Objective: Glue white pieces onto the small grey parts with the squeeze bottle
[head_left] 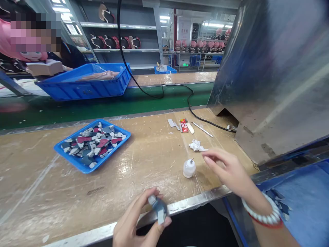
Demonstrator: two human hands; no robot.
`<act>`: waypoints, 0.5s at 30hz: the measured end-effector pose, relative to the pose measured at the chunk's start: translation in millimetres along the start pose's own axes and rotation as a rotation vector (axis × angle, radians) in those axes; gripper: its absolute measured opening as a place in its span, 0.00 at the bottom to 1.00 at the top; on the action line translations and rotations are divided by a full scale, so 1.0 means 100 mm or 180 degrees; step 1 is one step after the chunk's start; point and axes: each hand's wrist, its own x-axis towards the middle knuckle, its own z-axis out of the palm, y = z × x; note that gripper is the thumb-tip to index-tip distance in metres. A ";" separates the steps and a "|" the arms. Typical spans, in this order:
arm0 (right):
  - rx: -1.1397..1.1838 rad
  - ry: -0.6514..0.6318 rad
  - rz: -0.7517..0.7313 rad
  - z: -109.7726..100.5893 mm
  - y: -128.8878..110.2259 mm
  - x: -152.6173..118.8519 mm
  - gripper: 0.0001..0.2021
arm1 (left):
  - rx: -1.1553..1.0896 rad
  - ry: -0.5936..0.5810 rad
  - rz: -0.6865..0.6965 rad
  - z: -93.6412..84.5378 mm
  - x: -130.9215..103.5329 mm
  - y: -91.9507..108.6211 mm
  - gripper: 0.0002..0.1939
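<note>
Blue tray (pixel 67 153) on the workbench, well stocked with small grey and red pieces, apparently awaiting work. Left hand (pixel 140 223) pinches one grey piece (pixel 158 207) at the bench edge. Right hand (pixel 227 169), fingers loosely spread and empty, hovers just beside a small white bottle (pixel 189 168).

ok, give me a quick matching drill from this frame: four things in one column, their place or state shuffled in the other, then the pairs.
Things
1. small grey-blue piece
2. white squeeze bottle
3. blue tray of parts
4. crumpled white tissue

Place or state
A. lies on the bench beyond the bottle
B. pinched in the left hand at the bench's near edge
C. on the bench to the left, filled with grey, red and white pieces
D. stands upright just left of the open right hand

Pairs: 1-B, 2-D, 3-C, 4-A
</note>
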 end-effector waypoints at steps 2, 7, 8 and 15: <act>-0.0258 -0.0101 -0.0111 0.05 0.17 0.29 0.12 | -0.0107 0.0010 0.0073 0.10 0.08 -0.01 0.24; -0.0548 -0.0367 -0.0068 0.18 0.51 0.53 0.09 | -0.0321 -0.0062 0.0080 0.25 0.09 -0.02 0.23; -0.0586 -0.0310 0.0004 0.15 0.54 0.47 0.08 | -0.0316 -0.0082 0.0073 0.25 0.09 -0.02 0.24; -0.0196 0.0419 0.0740 -0.08 0.27 -0.43 0.07 | -0.0223 -0.0281 0.0262 0.24 0.10 0.02 0.25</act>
